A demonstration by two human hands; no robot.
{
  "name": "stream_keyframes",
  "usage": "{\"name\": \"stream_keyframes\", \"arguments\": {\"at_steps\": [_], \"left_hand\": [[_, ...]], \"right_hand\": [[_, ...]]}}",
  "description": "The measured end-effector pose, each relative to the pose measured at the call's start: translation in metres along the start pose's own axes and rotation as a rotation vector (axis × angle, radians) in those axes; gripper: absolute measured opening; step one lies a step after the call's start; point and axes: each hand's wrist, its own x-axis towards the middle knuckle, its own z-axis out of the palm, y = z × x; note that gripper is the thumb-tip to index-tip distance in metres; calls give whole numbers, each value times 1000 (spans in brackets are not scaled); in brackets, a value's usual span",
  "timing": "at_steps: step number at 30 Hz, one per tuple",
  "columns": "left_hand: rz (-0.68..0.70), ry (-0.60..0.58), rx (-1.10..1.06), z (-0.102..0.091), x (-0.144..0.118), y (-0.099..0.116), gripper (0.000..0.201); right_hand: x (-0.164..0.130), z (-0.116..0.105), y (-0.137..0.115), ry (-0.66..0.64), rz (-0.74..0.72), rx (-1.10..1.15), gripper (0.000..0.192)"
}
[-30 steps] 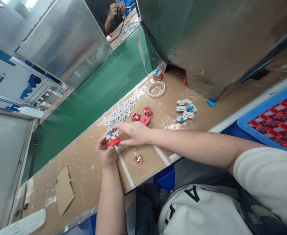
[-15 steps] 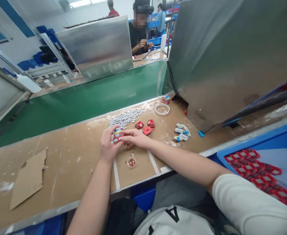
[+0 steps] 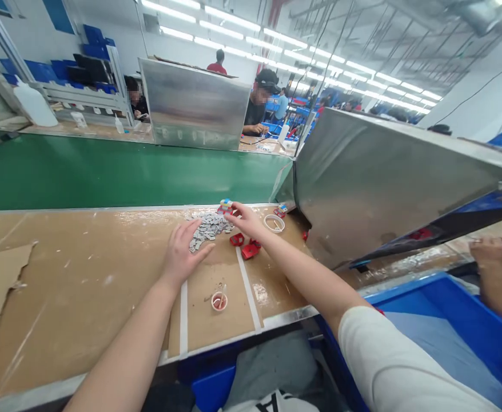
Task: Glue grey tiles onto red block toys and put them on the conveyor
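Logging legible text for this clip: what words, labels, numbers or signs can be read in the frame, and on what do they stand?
"A": a dark letter, cut off by the frame's bottom edge, on the person's white shirt; any further letters are out of view.
Small assembled part at the right hand: coloured patches, no readable print.
Grey chips by the left hand: too small to tell.
White bottle: no readable label.

The right hand [image 3: 244,220] holds a red-and-blue assembled part [image 3: 226,205] at the green conveyor belt's [image 3: 118,171] edge — the left hand [image 3: 183,250] rests flat, fingertips on the pile of grey chips [image 3: 208,226].
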Motion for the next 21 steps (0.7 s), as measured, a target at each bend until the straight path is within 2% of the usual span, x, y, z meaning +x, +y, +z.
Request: {"name": "stream_keyframes", "arguments": {"at_steps": [2,5,8,12,14,17,19,21], "left_hand": [[-3,-22,-15,2,0,-2,48],[50,-125,-50,4,-2,-4,39],[80,-189,-61,4,-3,-4,37],[55,-178,-71,4,-3,-4,35],[55,-176,-86,4,-3,-5,33],[62,-186,-96,6,-3,-7,30],[60,-192,-93,7,-3,-9,29],[60,-194,-92,7,-4,-10,28]], "right_hand": [[31,-18,26,90,70,-134,40],[62,-34,59,150,169,-269,38],[73,-38,79,204,220,-375,40],[73,-37,86,281,200,-460,55],[71,-38,86,249,175,-473,48],[68,-40,86,134,144,-481,33],[68,-41,84,71,124,-479,39],[67,-43,80,34,113,-471,56]]}}
